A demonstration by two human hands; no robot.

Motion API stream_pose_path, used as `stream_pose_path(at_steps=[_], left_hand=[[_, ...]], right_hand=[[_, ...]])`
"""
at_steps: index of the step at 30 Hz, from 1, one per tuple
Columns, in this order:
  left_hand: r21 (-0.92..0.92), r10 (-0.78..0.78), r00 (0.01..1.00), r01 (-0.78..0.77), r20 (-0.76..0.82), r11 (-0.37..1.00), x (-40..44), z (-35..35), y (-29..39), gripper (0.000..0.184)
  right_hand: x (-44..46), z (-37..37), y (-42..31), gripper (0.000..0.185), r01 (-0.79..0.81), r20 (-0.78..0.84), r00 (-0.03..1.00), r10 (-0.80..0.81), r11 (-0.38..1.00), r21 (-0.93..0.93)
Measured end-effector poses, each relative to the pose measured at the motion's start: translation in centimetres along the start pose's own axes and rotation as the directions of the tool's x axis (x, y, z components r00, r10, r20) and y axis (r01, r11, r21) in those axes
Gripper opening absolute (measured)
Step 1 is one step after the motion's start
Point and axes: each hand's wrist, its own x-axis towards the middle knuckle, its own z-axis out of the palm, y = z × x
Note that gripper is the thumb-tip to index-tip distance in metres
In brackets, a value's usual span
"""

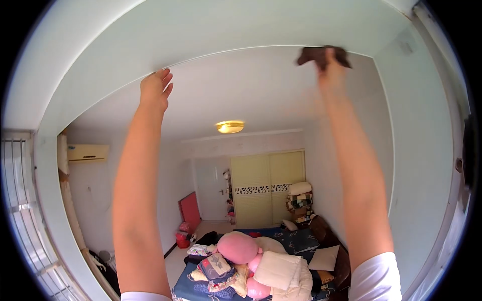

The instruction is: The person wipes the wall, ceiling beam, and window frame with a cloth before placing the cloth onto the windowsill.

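Both my arms reach up to the top of a pale, wide opening. My right hand (331,67) grips a dark brown cloth (312,54) against the upper edge at the right; hand and cloth are slightly blurred. My left hand (156,89) is at the same edge on the left, its fingers curled round the rim of the pale overhead panel (241,27). Some of its fingertips are hidden behind that rim.
Below and beyond lies a bed with a pink plush toy (238,247), cushions (277,270) and folded bedding. A yellowish wardrobe (251,185) stands at the back. A lit ceiling lamp (230,127), an air conditioner (88,152) and a barred window (25,200) also show.
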Motion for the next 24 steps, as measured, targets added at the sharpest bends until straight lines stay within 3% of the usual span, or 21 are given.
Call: stream_pose_path(at_steps=[3,6,8,9,19,24], left_hand=[[0.037,0.029,0.999,-0.027,-0.045,0.999,-0.3,-0.5,0.3,0.034],[0.104,0.072,0.997,-0.069,-0.024,0.992,-1.1,-0.6,0.5,0.036],[0.074,0.084,0.996,-0.084,0.003,0.994,-1.8,-0.6,0.7,0.036],[0.070,0.105,0.993,-0.109,0.048,0.992,-0.9,-1.5,0.3,0.050],[-0.002,0.064,0.994,-0.064,0.090,0.998,0.7,-6.1,1.3,0.045],[0.063,0.074,0.989,-0.082,0.126,0.995,2.9,-9.7,3.1,0.046]], right_hand=[[1.7,-1.2,-3.5,0.023,-0.007,-0.278,0.961,0.008,1.000,0.007],[1.0,-0.4,-3.5,0.024,-0.074,-0.360,0.923,0.134,0.982,0.176],[0.1,0.3,-2.9,0.023,-0.112,-0.333,0.927,0.172,0.975,0.191],[-0.8,1.4,-2.1,0.026,-0.135,-0.304,0.931,0.200,0.965,0.223],[-8.2,13.6,7.1,0.027,-0.332,-0.158,0.906,0.392,0.891,0.309],[-10.8,17.6,12.2,0.028,-0.301,-0.155,0.918,0.365,0.895,0.329]])
